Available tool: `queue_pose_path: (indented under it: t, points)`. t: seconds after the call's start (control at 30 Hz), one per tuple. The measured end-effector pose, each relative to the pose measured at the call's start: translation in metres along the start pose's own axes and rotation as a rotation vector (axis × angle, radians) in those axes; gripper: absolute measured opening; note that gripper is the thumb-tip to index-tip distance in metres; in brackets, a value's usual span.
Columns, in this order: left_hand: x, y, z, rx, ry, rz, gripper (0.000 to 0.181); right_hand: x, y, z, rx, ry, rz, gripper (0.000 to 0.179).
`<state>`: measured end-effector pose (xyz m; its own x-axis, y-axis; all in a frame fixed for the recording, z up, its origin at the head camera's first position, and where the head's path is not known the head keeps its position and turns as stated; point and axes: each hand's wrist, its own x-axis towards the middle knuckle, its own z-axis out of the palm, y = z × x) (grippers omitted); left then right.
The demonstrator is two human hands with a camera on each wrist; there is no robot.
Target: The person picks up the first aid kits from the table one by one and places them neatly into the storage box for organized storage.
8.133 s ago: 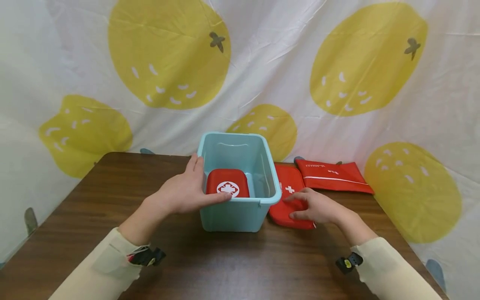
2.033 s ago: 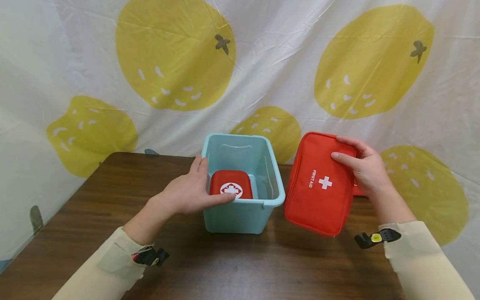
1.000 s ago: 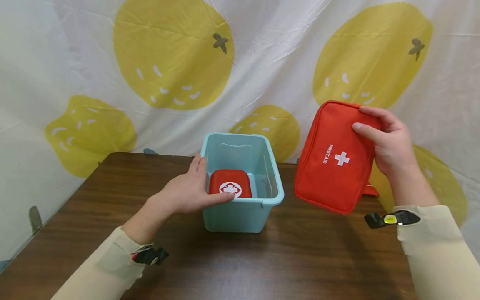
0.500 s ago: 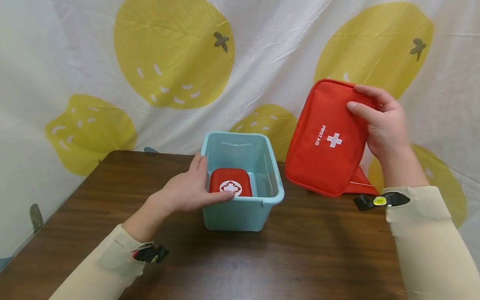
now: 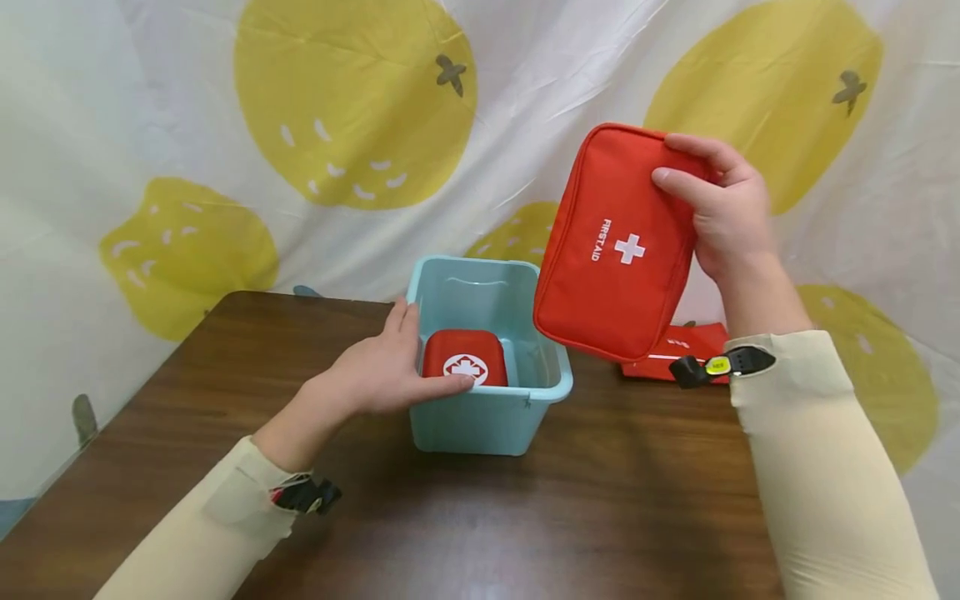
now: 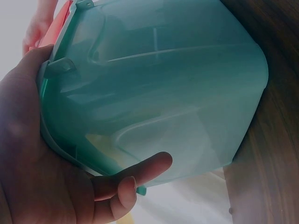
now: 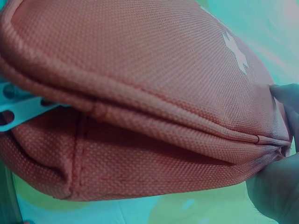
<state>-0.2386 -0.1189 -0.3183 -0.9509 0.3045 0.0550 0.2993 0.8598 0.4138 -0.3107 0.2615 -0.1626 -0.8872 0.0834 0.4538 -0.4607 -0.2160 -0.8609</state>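
In the head view, a light-blue plastic bin (image 5: 468,425) stands on the table. Inside it lies a red case (image 5: 461,346) with a white cross emblem. My left hand (image 5: 378,371) holds the bin's near left corner, thumb over the front rim and fingers at the left side. The left wrist view shows the bin's outer wall (image 6: 177,93) beside those fingers (image 6: 145,170). My right hand (image 5: 727,208) grips a red first-aid bag (image 5: 600,283) by its upper right edge, thumb on its front. Tilted and raised, the bag overlaps the bin's right rim in the head view.
A flat red pouch (image 5: 678,346) lies at the back right of the wooden table (image 5: 615,483), partly hidden by the raised bag and right wrist. A white cloth with yellow fruit prints (image 5: 352,100) hangs behind the table.
My right hand, earlier resting over the first-aid bag on the table, has taken and lifted it. Over the last second the bag has risen and moved left towards the bin; my left hand has stayed.
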Motion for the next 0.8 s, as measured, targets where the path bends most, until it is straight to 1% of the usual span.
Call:
queue_pose_path:
  t: [0.23, 0.43, 0.57, 0.8]
  points:
    - [-0.002, -0.002, 0.001, -0.001, -0.014, -0.007, 0.137, 0.005, 0.006, 0.022, -0.006, -0.025, 0.016, 0.041]
    - [-0.001, -0.005, 0.001, -0.006, -0.006, -0.009, 0.136, 0.011, 0.012, 0.044, -0.011, -0.061, 0.007, 0.038]
    - [0.000, -0.007, 0.003, -0.010, -0.016, -0.016, 0.137, 0.015, 0.018, 0.058, -0.008, -0.082, 0.009, 0.036]
    - [0.000, -0.008, 0.008, -0.035, -0.035, -0.028, 0.138, 0.016, 0.034, 0.074, -0.049, -0.097, 0.060, 0.036]
